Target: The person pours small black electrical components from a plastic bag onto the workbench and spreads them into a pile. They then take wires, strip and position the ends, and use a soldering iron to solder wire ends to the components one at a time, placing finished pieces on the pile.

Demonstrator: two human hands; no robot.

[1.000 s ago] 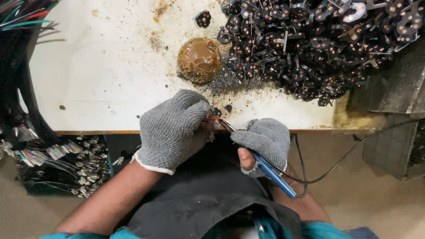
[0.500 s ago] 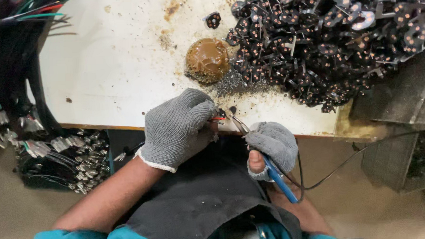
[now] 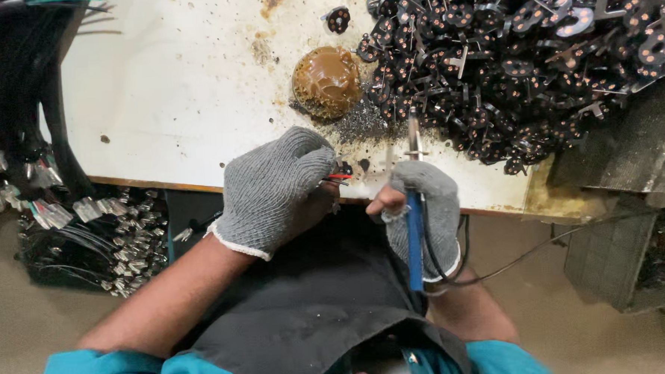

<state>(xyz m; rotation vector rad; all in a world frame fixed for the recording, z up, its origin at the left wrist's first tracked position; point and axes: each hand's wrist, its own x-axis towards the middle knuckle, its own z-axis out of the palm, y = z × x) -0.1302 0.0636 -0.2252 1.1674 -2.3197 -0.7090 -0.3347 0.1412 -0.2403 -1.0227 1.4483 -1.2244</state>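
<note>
Since the earlier frame, the blue-handled soldering iron [image 3: 415, 228] has been swung upright, so that its metal tip is now pointed away from the body toward the pile, where before it was slanted toward the left hand.

A stained white counter [image 3: 179, 89] is seen, its right part covered by a large heap of small black disc-shaped parts with metal tabs [image 3: 521, 59]. Bundles of wires with metal terminals [image 3: 87, 227] are hung below the counter's left edge. A brown lump of flux or resin [image 3: 326, 82] is set near the middle, with grey filings just beside it.

The gloved left hand [image 3: 276, 189] is closed, with a red-and-black wire end [image 3: 338, 178] pinched at its fingertips over the counter's front edge. The gloved right hand [image 3: 423, 205] is wrapped around the iron's handle. The iron's tip is held apart from the wire, so the joint is judged not under heat now; much of the heap appears left to handle.
</note>
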